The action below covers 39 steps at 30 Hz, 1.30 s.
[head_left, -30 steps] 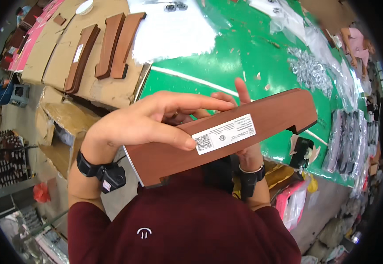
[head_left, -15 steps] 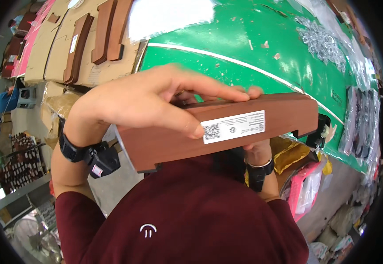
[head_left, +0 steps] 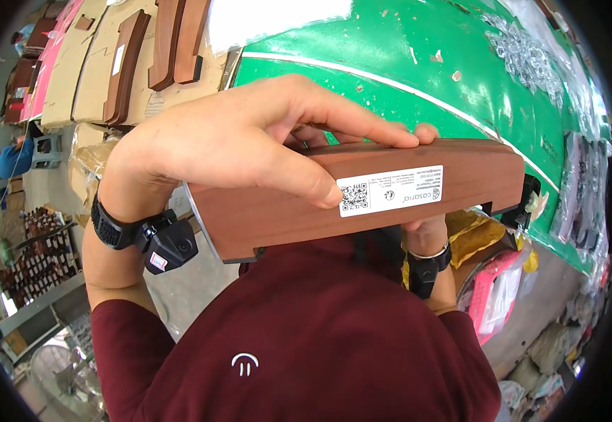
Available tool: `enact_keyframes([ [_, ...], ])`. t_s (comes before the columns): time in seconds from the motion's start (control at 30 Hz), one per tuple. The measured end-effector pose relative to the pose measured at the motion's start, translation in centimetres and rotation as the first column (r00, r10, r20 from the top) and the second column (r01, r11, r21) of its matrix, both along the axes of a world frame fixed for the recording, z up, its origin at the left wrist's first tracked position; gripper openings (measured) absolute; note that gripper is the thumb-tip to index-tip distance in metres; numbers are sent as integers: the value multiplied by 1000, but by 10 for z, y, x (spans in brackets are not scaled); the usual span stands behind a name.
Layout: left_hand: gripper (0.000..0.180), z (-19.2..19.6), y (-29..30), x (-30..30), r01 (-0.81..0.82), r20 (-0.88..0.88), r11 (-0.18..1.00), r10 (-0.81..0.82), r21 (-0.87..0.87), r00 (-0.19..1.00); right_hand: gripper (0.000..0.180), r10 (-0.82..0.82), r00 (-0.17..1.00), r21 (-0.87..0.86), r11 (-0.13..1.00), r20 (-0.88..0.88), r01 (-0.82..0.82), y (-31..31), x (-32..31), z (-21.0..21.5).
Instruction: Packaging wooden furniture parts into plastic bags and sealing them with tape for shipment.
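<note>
Across the far half of the scene stretches a green table (head_left: 461, 77), its glossy painted top crossed by a white line and flecked with small pale chips. To its far left lie flat cardboard sheets (head_left: 84, 70) carrying several dark brown wooden pieces (head_left: 172, 42), long and curved. Near the chest, above the maroon shirt (head_left: 306, 337), sits a reddish-brown wooden block (head_left: 362, 204) (smooth, long, with rounded edges and a stepped notch underneath), bearing a white rectangular label (head_left: 390, 191). The left hand (head_left: 242, 148) drapes over its top from the left, thumb pressed on the near face beside the label and fingers curled along the far edge, gripping it. The right hand (head_left: 425, 225) is mostly hidden behind the block; fingertips show over the top edge, clasping it from beneath. Black bands circle both wrists.
</note>
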<state>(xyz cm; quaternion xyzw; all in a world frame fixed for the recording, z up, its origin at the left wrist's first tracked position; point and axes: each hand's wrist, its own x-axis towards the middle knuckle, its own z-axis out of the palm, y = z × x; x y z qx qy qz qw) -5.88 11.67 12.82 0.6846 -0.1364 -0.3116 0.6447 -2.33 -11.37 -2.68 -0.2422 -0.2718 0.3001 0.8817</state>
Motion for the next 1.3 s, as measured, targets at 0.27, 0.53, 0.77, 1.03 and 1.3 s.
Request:
enact_keyframes([
  [0.27,65,3,1,-3,-36,-90,999,39,37,995,102,8,997,-12,1000,80,-7,1,1,0],
  [0.53,65,-5,4,-3,-60,-46,998,60,-11,997,107,5,998,-41,999,58,-2,3,0,-3],
  [0.77,65,-13,8,-1,-43,-7,998,43,-46,999,107,-29,990,-197,980,-139,1,0,-7,6],
  [1.03,66,-16,8,-1,-50,-14,996,49,-71,999,107,-28,988,-183,983,-152,0,1,-7,2],
  [1.3,66,-23,10,1,-21,38,995,24,-99,999,107,-11,999,-131,991,-40,5,1,-4,-1],
])
